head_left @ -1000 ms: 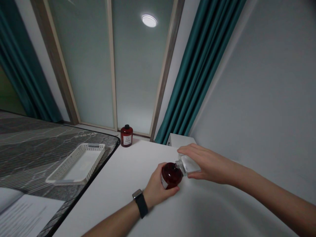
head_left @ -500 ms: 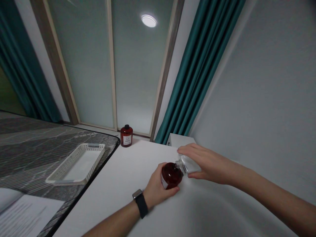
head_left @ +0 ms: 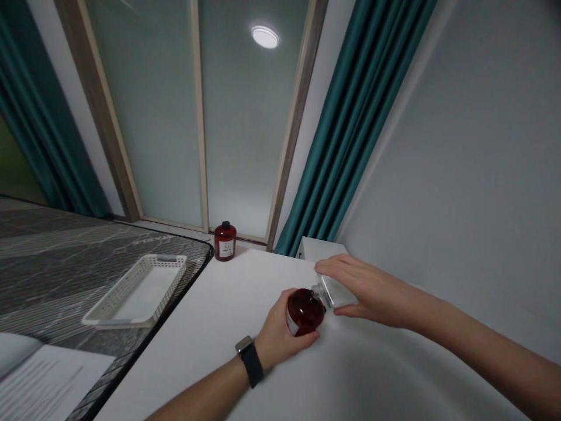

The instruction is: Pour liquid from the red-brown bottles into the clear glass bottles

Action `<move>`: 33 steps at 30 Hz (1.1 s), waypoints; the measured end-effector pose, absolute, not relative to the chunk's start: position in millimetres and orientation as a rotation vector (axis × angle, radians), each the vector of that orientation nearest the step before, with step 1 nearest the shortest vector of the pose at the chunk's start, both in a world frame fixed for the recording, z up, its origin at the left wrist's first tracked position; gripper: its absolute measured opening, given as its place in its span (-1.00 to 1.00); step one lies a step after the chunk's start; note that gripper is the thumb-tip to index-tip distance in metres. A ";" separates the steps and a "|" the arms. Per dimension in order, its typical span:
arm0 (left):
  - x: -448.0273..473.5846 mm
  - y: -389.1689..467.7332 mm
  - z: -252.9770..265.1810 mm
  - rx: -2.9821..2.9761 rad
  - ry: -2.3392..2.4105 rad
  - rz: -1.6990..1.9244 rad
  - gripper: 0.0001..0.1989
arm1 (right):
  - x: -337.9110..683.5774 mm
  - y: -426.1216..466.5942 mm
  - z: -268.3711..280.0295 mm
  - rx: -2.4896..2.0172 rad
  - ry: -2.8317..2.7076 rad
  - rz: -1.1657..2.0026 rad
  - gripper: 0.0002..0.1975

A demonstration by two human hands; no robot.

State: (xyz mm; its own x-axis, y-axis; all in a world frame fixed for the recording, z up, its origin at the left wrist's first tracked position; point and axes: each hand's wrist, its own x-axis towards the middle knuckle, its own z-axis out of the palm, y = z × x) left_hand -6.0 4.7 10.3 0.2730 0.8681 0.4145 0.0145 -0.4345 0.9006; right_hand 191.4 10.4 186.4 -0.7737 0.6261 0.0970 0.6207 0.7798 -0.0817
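Observation:
My left hand (head_left: 280,333), with a black-strapped watch (head_left: 249,358) on its wrist, is wrapped round a dark red-brown bottle (head_left: 305,311) with a white label. A clear bottle (head_left: 336,292) is gripped in my right hand (head_left: 368,286), tipped on its side. Its threaded neck points left and meets the mouth of the brown bottle; whether the rims touch I cannot tell. Both bottles are held above the white tabletop (head_left: 210,327). Liquid passing between them cannot be made out. Farther back stands a second red-brown bottle (head_left: 225,241), upright, with a black cap and white label.
On the dark marbled mat (head_left: 56,257) at left lies a white perforated basket (head_left: 118,321). An open book (head_left: 52,380) with printed pages is at the lower left. Behind the table are a small white cabinet (head_left: 322,250), a green curtain (head_left: 333,146) and frosted glass doors (head_left: 245,128).
Both hands and bottles keep nearly the same positions. The clear bottle's body looks slightly different inside; otherwise only a tiny shift of the view shows.

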 end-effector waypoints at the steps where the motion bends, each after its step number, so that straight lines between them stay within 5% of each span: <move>1: -6.2 4.6 10.7 1.698 0.813 1.271 -0.30 | 191.6 10.3 186.3 -0.995 -2.850 0.061 -0.28; 33: -6.0 3.3 13.7 1.679 0.801 1.272 -0.30 | 193.6 10.6 185.1 -0.951 -2.882 -0.074 -0.27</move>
